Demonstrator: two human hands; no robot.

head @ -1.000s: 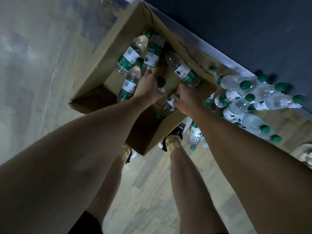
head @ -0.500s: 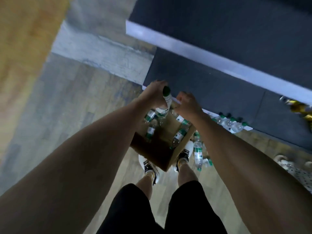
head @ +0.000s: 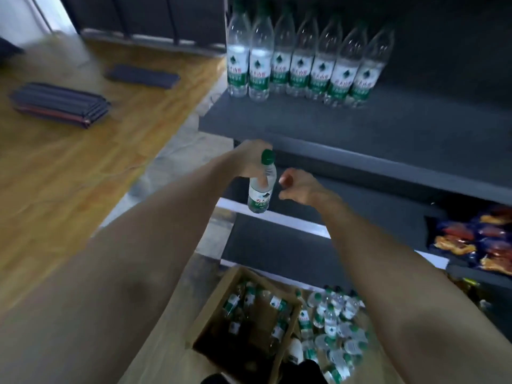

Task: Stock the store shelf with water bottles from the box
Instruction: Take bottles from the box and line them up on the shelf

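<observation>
My left hand [head: 246,159] grips the neck of a clear water bottle [head: 260,189] with a green cap and green label, held upright in front of the dark shelf [head: 304,126]. Beside it, my right hand [head: 297,187] is loosely curled and holds nothing. A row of several identical bottles [head: 302,67] stands at the back of that shelf. Far below, the open cardboard box [head: 216,309] on the floor holds several more bottles.
A loose heap of bottles [head: 335,331] lies on the floor right of the box. Colourful snack bags [head: 482,239] fill a lower shelf at the right. Dark folded stacks [head: 61,103] lie on the wooden floor at the left.
I have risen from the box; the view swung up to the shelf. My left hand lifted one bottle from box height up to the shelf front. My right hand came up empty.
</observation>
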